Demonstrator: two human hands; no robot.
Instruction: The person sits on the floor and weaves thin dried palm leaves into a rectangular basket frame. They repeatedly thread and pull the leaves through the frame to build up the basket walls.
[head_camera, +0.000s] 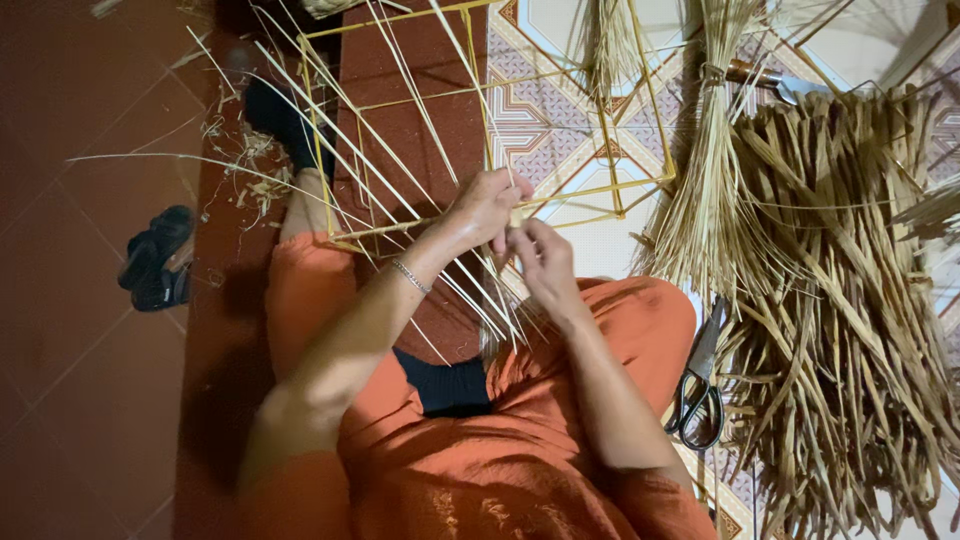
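— Where's the frame?

— The yellow frame (470, 120) rests over the knees; both hands meet at its near bar. The left hand (487, 208) has its fingers curled, pinching pale strips (380, 150) against the bar; the right hand (540, 262) pinches the strip ends just beside it.

— Much woven?

— Hardly: a few strips fan across one side (the rest is bare wire). A big straw pile (850, 300) and scissors (700, 385) lie at the right.

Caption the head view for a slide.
Both hands, left hand and right hand, work straw strands onto a yellow frame.
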